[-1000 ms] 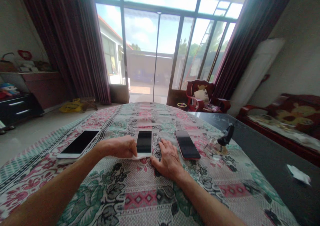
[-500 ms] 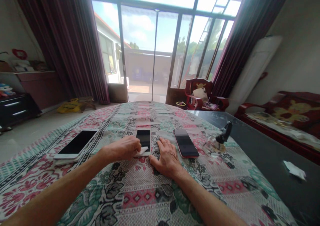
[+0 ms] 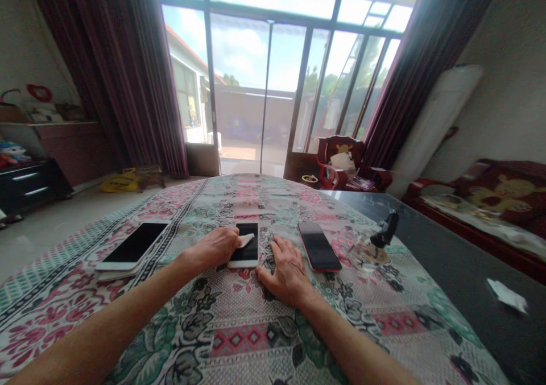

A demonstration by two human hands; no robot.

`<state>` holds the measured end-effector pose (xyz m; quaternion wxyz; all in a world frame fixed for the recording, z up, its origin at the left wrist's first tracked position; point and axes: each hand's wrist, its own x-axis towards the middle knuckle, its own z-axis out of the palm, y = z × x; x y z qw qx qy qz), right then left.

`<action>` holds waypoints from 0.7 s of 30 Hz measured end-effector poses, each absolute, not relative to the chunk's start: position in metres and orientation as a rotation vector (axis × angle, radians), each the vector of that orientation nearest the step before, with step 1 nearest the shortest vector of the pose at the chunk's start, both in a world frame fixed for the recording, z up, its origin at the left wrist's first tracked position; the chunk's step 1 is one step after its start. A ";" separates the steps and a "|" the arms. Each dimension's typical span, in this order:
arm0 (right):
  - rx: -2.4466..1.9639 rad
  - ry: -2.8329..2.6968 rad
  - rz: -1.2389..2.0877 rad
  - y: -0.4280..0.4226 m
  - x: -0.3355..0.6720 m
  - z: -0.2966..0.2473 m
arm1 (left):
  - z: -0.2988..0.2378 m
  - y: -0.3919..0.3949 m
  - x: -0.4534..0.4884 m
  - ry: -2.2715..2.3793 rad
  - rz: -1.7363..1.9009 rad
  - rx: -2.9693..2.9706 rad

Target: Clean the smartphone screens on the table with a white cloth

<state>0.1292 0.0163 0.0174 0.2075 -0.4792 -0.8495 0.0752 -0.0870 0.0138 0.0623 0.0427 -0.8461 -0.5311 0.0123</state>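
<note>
A white smartphone [image 3: 248, 251] with a dark screen lies on the patterned tablecloth [image 3: 239, 339], between my hands. Over its left side my left hand [image 3: 219, 245] is closed on a white tissue [image 3: 245, 240], whose loose end rests against the screen. My right hand [image 3: 286, 271] lies with fingers spread on the cloth, its thumb beside the phone's lower right corner. Farther right is a second phone [image 3: 319, 247], black with a reddish edge. A large white device with a black screen [image 3: 135, 246], like a tablet, sits to the left on something pale.
A small black object on a clear round base [image 3: 377, 241] stands on the cloth at the right. Beyond the cloth, a dark surface [image 3: 460, 271] carries a crumpled white tissue [image 3: 507, 295]. A red wooden chair [image 3: 336, 163] stands near the glass doors.
My left hand has moved the tissue up the phone's screen, from its lower end to about the middle. My right hand stays in place. The view has shifted slightly.
</note>
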 end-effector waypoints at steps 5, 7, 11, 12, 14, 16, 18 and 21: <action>-1.335 -2.362 0.218 0.016 0.129 0.018 | 0.064 -0.003 -0.070 -1.500 0.113 -2.726; -1.335 -2.362 0.212 0.016 0.129 0.019 | 0.062 0.000 -0.067 -1.497 0.077 -2.711; -1.340 -2.370 0.203 0.015 0.129 0.019 | 0.058 0.017 -0.073 -1.561 -0.029 -2.608; -1.340 -2.370 0.201 0.015 0.129 0.019 | 0.056 0.021 -0.076 -1.577 -0.052 -2.583; -1.339 -2.369 0.196 0.015 0.129 0.019 | 0.053 0.030 -0.084 -1.603 -0.122 -2.546; -1.340 -2.370 0.195 0.016 0.128 0.019 | 0.049 0.037 -0.091 -1.640 -0.205 -2.519; -1.348 -2.373 0.203 0.016 0.128 0.019 | 0.045 0.042 -0.098 -1.700 -0.276 -2.478; -1.352 -2.371 0.207 0.016 0.128 0.019 | 0.043 0.046 -0.102 -1.754 -0.310 -2.430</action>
